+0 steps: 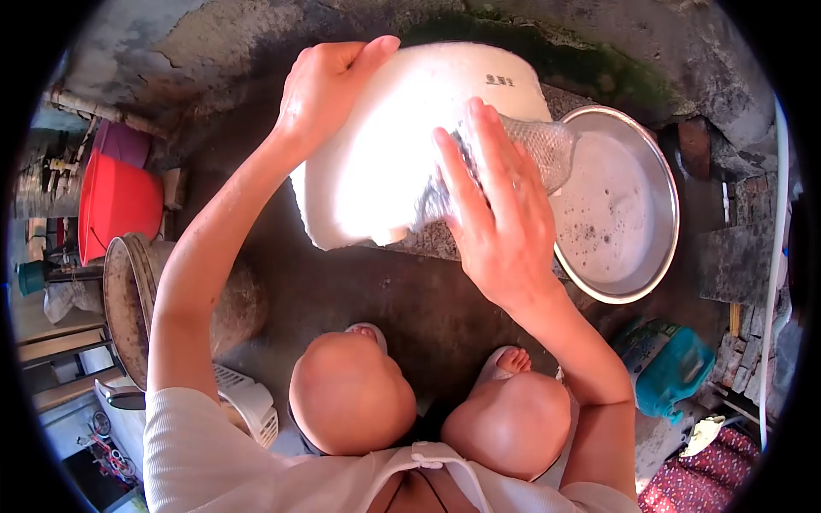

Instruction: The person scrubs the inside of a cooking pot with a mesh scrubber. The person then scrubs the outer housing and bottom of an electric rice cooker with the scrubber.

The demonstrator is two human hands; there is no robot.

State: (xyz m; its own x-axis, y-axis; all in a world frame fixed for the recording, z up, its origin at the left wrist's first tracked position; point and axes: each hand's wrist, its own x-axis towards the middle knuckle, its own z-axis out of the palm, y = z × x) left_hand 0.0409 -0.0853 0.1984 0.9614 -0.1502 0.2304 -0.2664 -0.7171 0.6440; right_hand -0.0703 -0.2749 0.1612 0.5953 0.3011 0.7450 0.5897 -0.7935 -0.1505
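Note:
A thick white slab [376,162], perhaps foam, tilts in front of me with a small dark printed mark near its upper right corner. My left hand [329,90] is closed round its upper left edge, the thumb along the rim and the other fingers partly hidden. Pressed against the slab's face, my right hand [505,214] holds a wet, greyish mesh cloth [543,150] under its fairly straight fingers. Part of the cloth spreads out to the right, towards a round metal basin [671,214] of cloudy, foamy water with dark specks.
At left stand a red bucket [120,205], a purple bucket [124,141] and a rusty drum [128,299]. A white plastic basket [248,402] is by my left knee. To the right sit a teal plastic jug [667,368] and patterned red fabric [710,474]. A rough wall [231,43] rises behind.

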